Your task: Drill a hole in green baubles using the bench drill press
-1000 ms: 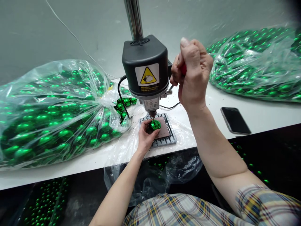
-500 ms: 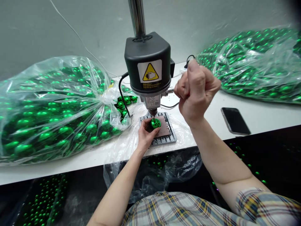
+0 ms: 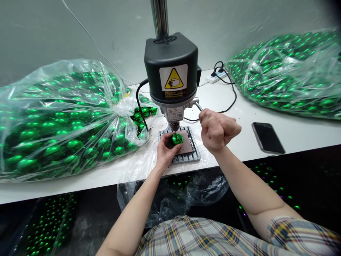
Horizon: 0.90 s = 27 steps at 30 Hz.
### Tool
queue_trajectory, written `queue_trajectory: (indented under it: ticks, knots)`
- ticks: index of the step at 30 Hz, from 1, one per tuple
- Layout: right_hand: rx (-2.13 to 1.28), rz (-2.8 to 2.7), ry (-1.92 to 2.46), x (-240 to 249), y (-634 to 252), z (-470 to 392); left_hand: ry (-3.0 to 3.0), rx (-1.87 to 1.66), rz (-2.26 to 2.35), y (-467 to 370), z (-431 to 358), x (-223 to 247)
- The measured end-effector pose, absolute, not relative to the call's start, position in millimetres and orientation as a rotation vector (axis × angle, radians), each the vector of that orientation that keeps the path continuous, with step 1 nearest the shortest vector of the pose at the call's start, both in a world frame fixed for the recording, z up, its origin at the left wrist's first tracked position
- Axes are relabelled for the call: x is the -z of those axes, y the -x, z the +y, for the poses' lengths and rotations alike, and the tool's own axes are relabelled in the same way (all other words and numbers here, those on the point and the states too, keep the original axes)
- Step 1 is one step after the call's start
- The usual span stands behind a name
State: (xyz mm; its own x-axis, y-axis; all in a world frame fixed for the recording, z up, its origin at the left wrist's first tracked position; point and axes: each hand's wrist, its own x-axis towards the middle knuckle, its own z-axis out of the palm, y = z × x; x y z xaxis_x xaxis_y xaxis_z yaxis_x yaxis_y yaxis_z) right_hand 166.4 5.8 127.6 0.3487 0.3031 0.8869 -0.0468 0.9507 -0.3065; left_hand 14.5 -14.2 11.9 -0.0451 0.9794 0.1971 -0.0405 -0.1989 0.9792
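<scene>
A black bench drill press (image 3: 172,67) with a yellow warning label stands in front of me. Under its bit, a shiny green bauble (image 3: 177,139) rests on a pinkish pad (image 3: 188,144) over the slotted metal base (image 3: 197,155). My left hand (image 3: 166,151) is closed on the bauble, thumb in front and fingers at its far left side. The bit reaches down to the bauble's top; whether it has entered cannot be made out. To the right of the drill, my right hand (image 3: 218,129) is wrapped round the end of the feed lever (image 3: 198,106).
Clear plastic bags of green baubles lie at the left (image 3: 61,124) and at the back right (image 3: 290,78). A phone (image 3: 268,138) lies on the white table at the right. A power strip (image 3: 217,77) with black cords sits behind. Loose plastic film (image 3: 141,163) hangs over the front edge.
My right hand has come down, turning the feed lever downward, and the power strip behind now shows. My left hand and the bauble stay in place. The view has shifted slightly.
</scene>
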Motion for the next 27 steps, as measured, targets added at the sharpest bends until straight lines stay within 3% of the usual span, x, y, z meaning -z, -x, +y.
queue_trajectory:
  ticks: [7,11,17,21,23,27]
  knots:
    - [-0.407,-0.992,0.462,-191,-155,10,-1.344,-1.411,1.152,-17,-14,-12]
    - [-0.579,-0.984,0.458,-223,-156,31,-1.535,-1.443,1.370,-10,-53,-26]
    - [-0.632,-0.978,0.326,-220,-160,39,-2.236,-0.795,1.184,29,-114,-53]
    - [-0.595,-0.968,0.320,-220,-159,37,-2.158,-1.140,1.685,66,-53,-74]
    - [-0.585,-0.965,0.331,-221,-159,37,-2.147,-0.959,1.954,80,0,-83]
    - [-0.581,-0.973,0.355,-219,-160,39,-1.960,-0.250,2.204,89,87,-87]
